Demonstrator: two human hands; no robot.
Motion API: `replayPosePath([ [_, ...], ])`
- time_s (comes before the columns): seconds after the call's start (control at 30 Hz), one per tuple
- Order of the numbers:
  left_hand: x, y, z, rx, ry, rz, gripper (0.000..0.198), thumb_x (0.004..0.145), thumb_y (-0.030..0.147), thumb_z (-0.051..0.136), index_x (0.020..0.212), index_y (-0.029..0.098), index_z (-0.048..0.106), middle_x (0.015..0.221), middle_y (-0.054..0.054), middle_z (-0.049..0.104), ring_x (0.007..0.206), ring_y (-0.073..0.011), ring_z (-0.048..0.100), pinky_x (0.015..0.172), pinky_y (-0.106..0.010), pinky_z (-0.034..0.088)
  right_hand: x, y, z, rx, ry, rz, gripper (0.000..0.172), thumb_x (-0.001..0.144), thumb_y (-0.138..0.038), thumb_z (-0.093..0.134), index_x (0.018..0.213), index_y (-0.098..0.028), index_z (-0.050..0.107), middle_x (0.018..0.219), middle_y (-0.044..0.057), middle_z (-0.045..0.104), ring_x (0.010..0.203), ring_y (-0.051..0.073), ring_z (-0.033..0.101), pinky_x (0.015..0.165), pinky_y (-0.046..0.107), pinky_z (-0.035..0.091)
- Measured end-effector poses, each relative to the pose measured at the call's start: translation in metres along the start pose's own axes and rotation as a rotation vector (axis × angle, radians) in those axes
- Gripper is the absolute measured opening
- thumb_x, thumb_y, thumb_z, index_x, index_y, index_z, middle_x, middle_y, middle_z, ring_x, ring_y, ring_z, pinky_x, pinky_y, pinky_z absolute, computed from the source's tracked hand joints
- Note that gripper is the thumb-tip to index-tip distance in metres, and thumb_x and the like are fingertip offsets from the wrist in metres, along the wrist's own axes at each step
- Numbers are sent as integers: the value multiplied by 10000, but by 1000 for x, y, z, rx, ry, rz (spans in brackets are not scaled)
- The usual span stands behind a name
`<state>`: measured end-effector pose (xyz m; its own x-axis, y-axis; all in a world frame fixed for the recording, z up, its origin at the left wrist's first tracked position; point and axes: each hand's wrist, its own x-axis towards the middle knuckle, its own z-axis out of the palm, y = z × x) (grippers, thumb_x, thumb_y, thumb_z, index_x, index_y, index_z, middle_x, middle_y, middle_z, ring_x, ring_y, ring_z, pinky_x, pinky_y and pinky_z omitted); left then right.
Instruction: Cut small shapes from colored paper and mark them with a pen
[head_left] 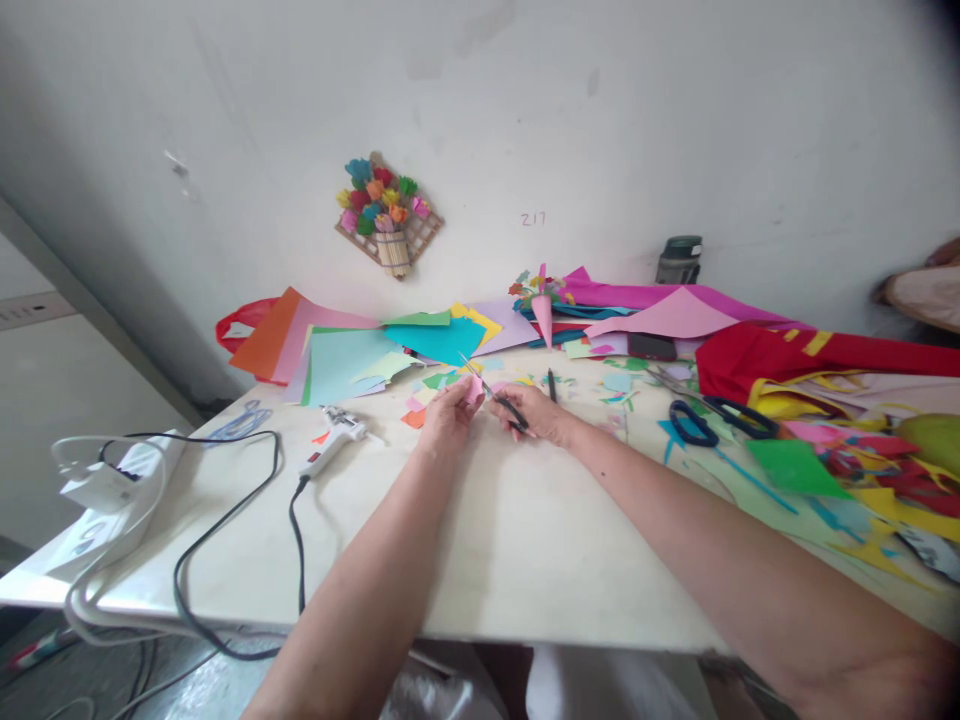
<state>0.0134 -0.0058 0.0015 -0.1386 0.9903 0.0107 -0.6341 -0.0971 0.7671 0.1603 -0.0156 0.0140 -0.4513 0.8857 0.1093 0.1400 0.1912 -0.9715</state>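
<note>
Between the thumb and fingers of my left hand [448, 412] is a small piece of pink paper [475, 388]. My right hand [536, 412] grips a pair of small scissors [512, 410] by dark handles. The scissor blades point up and left, close beside the pink paper; whether they touch it I cannot tell. Both hands are over the middle of the table, near each other. Just beyond them lie small coloured paper scraps [439, 380] and a black pen [552, 385].
A white glue gun [334, 443] with its black cord lies left, near a power strip [112, 500]. Coloured paper sheets [352, 360] and a pink paper cone with flowers [545, 315] line the wall. Larger scissors [697, 425], red cloth [765, 360] and scraps lie right.
</note>
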Motion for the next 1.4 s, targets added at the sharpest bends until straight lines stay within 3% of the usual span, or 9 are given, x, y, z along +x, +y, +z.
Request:
replayPosePath([
  [0.47,-1,-2,3,-29,25,37,97,652,104,677,724,127,616,704,-17,656,658,-105,632,687,-232,532,2,4,0,-5,-2,-13,287,702,-401,639,723,-159,487,487,-58,512,325,50,448,271,146,255],
  [0.67,1,-2,1,-9,37,49,96,640,112,678,699,150,612,687,-14,660,661,-119,641,653,-227,531,5,12,-2,-14,-29,-34,297,737,-442,596,741,-162,495,516,-44,533,335,55,469,260,144,229],
  [1.4,-1,-2,4,-23,83,60,107,622,79,680,652,129,590,660,-17,642,629,-109,628,660,-224,525,2,4,1,-22,3,9,281,671,-394,641,740,-160,502,473,-67,492,314,47,416,286,152,242],
])
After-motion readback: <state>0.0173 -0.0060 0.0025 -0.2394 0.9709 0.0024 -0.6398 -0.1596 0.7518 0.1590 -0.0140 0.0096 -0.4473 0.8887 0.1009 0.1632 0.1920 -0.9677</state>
